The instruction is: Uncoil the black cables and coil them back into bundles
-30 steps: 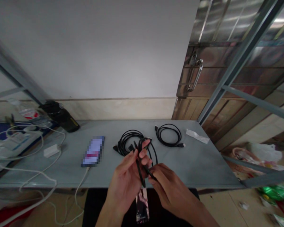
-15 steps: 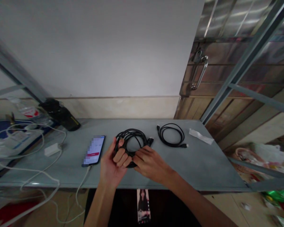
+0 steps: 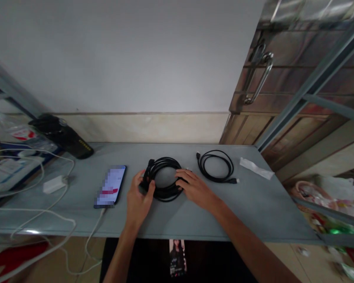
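A thick coil of black cable (image 3: 166, 195) rests on the grey table in front of me, made of several loops. At its left side, my left hand (image 3: 139, 198) grips the loops between thumb and fingers. One black plug (image 3: 151, 162) sticks up at the coil's upper left, just above that hand. My right hand (image 3: 194, 186) holds the coil's right side, its fingers curled over the loops and partly hiding them. To the right lies a smaller, thinner coil of black cable (image 3: 205, 173) with a plug at each end, touched by neither hand.
Left of the coil lies a phone (image 3: 110, 186) with a white charging cable. Farther left are a white adapter (image 3: 54, 184), tangled white cords and a black bottle (image 3: 65, 135). A white strip (image 3: 256, 169) lies at the right. Metal posts (image 3: 306, 92) flank the table (image 3: 224, 216).
My hands have moved apart from the coil's lower edge to its left and right sides. The coil now lies flatter, with a plug showing at its upper left. The view has shifted slightly.
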{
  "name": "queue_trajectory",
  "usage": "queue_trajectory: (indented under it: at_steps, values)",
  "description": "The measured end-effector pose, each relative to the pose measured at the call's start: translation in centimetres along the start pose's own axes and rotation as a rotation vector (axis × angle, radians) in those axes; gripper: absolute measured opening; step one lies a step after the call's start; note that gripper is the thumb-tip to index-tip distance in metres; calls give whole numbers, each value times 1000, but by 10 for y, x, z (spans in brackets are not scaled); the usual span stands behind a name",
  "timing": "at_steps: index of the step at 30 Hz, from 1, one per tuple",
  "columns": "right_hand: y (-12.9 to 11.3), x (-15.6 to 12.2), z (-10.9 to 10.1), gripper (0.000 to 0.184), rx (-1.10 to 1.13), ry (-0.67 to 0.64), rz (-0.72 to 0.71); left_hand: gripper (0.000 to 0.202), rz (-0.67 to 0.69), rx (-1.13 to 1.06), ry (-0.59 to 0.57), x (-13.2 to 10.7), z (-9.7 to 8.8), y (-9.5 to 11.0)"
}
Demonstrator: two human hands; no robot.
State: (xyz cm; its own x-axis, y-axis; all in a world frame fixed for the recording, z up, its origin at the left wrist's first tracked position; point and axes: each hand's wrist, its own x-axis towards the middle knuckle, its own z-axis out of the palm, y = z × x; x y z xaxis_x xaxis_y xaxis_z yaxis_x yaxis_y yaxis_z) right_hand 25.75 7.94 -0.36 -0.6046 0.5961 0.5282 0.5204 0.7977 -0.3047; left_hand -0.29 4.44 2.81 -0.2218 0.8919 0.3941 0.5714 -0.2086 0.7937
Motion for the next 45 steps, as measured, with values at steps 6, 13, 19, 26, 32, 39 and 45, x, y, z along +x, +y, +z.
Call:
queue_trajectory:
  at_steps: [6, 13, 19, 26, 32, 39, 45]
  values:
    - [0, 3, -7, 46, 181, 29, 110, 51, 140, 178, -10, 0, 7, -10]
    - [2, 1, -7, 65, 259, 82, 231, 35, 371, 150, -222, -7, 10, 2]
    - [3, -1, -5, 75, 293, 138, 278, 33, 480, 201, -350, -12, 14, -6]
    - [14, -5, -4, 63, 171, 261, 345, 32, 471, 183, -349, -10, 14, -12]
    - [21, -10, -18, 38, -199, 305, 567, 36, 541, 209, -291, -13, 15, -10]
    - [24, -18, -28, 35, -440, 116, 815, 27, 637, 272, -217, -13, 15, -10]
    - [21, -15, -32, 26, -396, -3, 882, 22, 609, 306, -182, -14, 14, -8]
